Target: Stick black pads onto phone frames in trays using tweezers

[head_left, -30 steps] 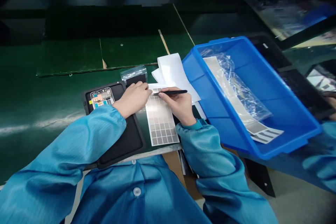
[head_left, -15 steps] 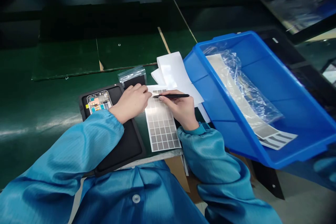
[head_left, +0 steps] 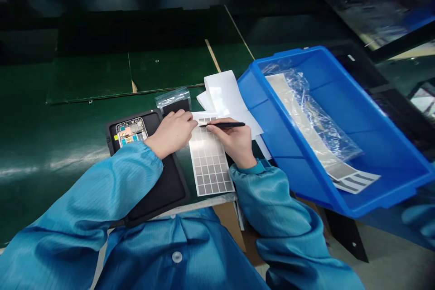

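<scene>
A white sheet of grey square stickers [head_left: 212, 167] lies on the green bench in front of me. My right hand [head_left: 238, 142] grips black tweezers [head_left: 229, 124], their tip pointing left over the sheet's upper rows. At the sheet's upper left edge, my left hand [head_left: 175, 131] has its fingers curled together close to the tweezer tip; what they pinch, if anything, is hidden. Under my left forearm is a black tray [head_left: 166, 186]. An opened phone [head_left: 131, 130] with bare circuitry sits in its upper part, partly covered by my sleeve.
A blue bin [head_left: 288, 145] stands tilted at the right, holding clear plastic wrap [head_left: 326, 122] and sticker strips [head_left: 356, 181]. White backing paper [head_left: 224, 95] lies behind the sheet, against the bin. A small clear bag [head_left: 175, 99] with something dark in it lies behind my left hand.
The view has shifted slightly, so the bench appears a little lower. Both hands keep nearly the same place over the sheet, and the tweezers remain in my right hand.
</scene>
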Action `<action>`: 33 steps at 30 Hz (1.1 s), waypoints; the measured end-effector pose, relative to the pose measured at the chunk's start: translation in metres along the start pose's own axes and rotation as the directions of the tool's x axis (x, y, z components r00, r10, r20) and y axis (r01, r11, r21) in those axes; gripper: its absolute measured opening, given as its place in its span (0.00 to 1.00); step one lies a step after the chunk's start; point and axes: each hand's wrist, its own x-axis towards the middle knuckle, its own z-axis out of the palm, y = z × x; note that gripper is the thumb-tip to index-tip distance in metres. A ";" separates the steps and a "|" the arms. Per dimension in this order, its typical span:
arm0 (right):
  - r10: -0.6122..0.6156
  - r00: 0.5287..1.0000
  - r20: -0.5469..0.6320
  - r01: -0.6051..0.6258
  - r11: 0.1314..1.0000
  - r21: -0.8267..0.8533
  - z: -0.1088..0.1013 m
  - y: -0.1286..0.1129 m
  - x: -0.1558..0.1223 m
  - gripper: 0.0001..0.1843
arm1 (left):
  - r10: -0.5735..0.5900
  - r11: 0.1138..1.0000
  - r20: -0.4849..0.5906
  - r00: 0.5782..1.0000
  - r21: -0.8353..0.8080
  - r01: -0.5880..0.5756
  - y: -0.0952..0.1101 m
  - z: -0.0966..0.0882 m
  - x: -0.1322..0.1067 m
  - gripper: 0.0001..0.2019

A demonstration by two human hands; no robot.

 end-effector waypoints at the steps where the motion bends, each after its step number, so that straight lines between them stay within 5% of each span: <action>1: 0.008 1.000 -0.008 -0.008 1.000 0.026 -0.001 -0.001 0.000 0.07 | 0.000 1.000 0.000 1.000 0.000 0.000 0.000 0.000 0.000 0.14; 5: 0.061 0.997 -0.052 -0.053 0.988 0.144 -0.007 -0.011 0.001 0.08 | -0.022 0.999 0.011 1.000 -0.050 0.022 -0.002 -0.002 0.002 0.15; 8: 0.080 0.995 -0.063 -0.066 0.979 0.191 -0.011 -0.023 0.000 0.09 | -0.034 0.972 0.002 0.999 -0.233 0.034 -0.005 -0.012 -0.001 0.18; 12: 0.049 0.998 -0.050 -0.041 0.987 0.152 -0.007 -0.043 -0.006 0.10 | -0.172 0.806 -0.048 0.984 -0.581 0.112 -0.010 -0.035 -0.020 0.14; 16: 0.037 0.999 -0.004 -0.036 0.981 0.188 0.008 -0.063 -0.012 0.09 | -0.245 0.626 0.019 0.969 -0.761 0.173 -0.015 -0.049 -0.046 0.09; 24: 0.126 0.989 0.079 -0.146 0.927 0.347 0.047 -0.082 -0.018 0.10 | -0.401 0.486 0.058 0.914 -0.832 0.266 -0.030 -0.046 -0.086 0.07; 33: 0.181 0.971 0.158 -0.221 0.930 0.292 0.073 -0.090 -0.019 0.13 | -0.454 0.454 0.046 0.890 -0.847 0.275 -0.042 -0.040 -0.108 0.07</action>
